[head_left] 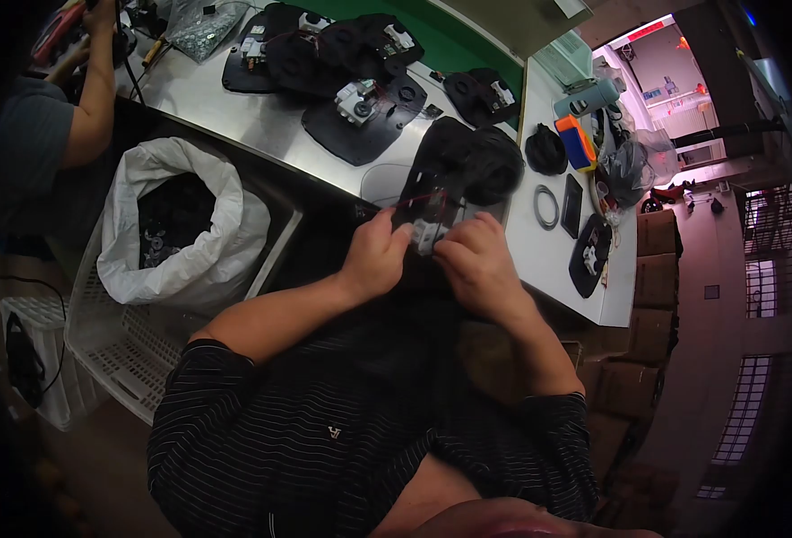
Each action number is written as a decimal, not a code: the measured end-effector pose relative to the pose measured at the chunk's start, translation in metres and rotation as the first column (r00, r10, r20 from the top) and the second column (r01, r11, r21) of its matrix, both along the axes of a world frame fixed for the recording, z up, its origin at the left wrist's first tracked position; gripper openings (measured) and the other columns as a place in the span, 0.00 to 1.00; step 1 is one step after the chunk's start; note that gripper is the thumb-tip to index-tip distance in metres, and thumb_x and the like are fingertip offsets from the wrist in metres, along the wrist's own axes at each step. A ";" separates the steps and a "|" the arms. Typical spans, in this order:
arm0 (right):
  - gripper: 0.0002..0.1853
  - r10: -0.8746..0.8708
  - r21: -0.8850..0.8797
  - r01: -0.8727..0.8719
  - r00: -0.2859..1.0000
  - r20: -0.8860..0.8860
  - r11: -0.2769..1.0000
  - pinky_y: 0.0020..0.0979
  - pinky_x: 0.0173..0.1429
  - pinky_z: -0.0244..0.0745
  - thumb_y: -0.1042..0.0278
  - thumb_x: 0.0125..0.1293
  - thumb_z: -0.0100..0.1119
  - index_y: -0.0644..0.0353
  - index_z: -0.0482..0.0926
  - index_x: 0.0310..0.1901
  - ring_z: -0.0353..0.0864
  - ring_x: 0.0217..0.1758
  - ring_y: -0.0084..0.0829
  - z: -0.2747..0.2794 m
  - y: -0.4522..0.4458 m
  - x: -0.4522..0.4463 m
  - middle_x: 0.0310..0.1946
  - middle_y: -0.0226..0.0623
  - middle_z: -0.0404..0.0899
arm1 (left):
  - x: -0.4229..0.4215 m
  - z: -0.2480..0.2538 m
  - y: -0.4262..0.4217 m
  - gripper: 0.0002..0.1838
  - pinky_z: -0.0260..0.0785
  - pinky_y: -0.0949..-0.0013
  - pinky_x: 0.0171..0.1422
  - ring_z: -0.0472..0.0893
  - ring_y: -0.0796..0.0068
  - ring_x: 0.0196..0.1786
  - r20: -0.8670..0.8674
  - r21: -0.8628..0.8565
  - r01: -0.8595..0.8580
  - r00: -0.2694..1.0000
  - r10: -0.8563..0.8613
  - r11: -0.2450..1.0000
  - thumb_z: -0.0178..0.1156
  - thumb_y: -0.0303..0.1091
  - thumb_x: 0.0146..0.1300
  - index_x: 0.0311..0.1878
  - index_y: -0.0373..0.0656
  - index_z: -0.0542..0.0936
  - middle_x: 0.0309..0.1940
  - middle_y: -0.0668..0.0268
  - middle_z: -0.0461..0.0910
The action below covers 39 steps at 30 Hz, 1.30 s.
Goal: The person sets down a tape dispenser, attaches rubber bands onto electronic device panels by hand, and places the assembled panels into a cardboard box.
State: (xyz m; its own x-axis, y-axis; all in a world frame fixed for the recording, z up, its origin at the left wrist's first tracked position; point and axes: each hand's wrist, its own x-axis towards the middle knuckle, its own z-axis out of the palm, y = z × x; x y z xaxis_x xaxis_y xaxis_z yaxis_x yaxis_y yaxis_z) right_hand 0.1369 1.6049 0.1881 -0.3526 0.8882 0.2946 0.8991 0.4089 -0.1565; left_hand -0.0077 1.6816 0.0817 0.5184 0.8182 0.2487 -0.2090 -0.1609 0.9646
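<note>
A pink-lit room (696, 394) opens beyond stacked cartons (631, 381). The metal surface (275, 117) carries several black panels (360, 130) with pale modules. Beside it, a white sack (234, 282) stands in a slatted crate (140, 359). At the surface's near edge, one black assembly (441, 148) extends toward the person. Over its pale module (424, 237), the left hand (375, 258) pinches near a red wire (429, 195); the right hand (481, 264) has its fingers curled together at the module's other side, their exact grip hidden.

Sack (170, 278) inside crate (125, 348) at left; coil (537, 206) on table (539, 273) at right, bottle (588, 98) behind it.
</note>
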 end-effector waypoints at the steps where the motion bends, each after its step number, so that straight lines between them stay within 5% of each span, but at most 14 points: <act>1: 0.11 0.003 -0.011 -0.003 1.000 0.017 1.000 0.38 0.49 0.66 0.78 0.45 0.65 0.60 0.78 0.33 0.75 0.38 0.37 -0.003 0.000 -0.001 0.32 0.35 0.74 | 0.000 -0.002 0.000 0.14 0.71 0.67 0.49 0.81 0.66 0.42 -0.011 -0.009 0.005 1.000 -0.005 1.000 0.48 0.26 0.65 0.52 0.34 0.74 0.39 0.56 0.82; 9: 0.16 -0.059 0.023 0.059 0.998 0.004 0.998 0.40 0.48 0.68 0.76 0.43 0.67 0.61 0.77 0.37 0.74 0.45 0.42 -0.009 -0.004 -0.011 0.36 0.38 0.74 | 0.001 -0.004 0.002 0.15 0.71 0.69 0.51 0.80 0.72 0.44 0.013 -0.110 0.014 1.000 -0.013 0.994 0.46 0.26 0.66 0.53 0.34 0.74 0.41 0.59 0.81; 11: 0.17 -0.085 0.062 0.083 0.996 0.025 0.995 0.40 0.49 0.68 0.76 0.42 0.67 0.62 0.77 0.37 0.74 0.46 0.42 -0.010 -0.008 -0.013 0.37 0.38 0.75 | 0.004 -0.005 0.004 0.14 0.71 0.66 0.48 0.81 0.64 0.41 0.210 -0.201 0.009 0.977 0.034 0.980 0.49 0.28 0.64 0.51 0.33 0.75 0.37 0.52 0.81; 24: 0.17 -0.167 0.075 0.160 0.980 0.104 0.984 0.40 0.51 0.68 0.72 0.40 0.68 0.63 0.76 0.34 0.72 0.50 0.42 -0.024 -0.020 -0.015 0.39 0.39 0.72 | 0.003 -0.001 0.012 0.16 0.71 0.71 0.51 0.79 0.76 0.43 0.284 -0.354 0.189 0.955 -0.088 0.916 0.46 0.26 0.64 0.52 0.36 0.77 0.42 0.62 0.82; 39: 0.17 -0.246 0.098 0.237 0.964 0.098 0.967 0.41 0.53 0.67 0.70 0.41 0.69 0.65 0.76 0.34 0.70 0.51 0.42 -0.033 -0.023 -0.013 0.42 0.42 0.71 | -0.001 0.005 0.012 0.14 0.71 0.73 0.49 0.78 0.80 0.41 0.055 -0.177 0.097 0.995 -0.088 0.979 0.44 0.25 0.66 0.49 0.33 0.76 0.39 0.65 0.81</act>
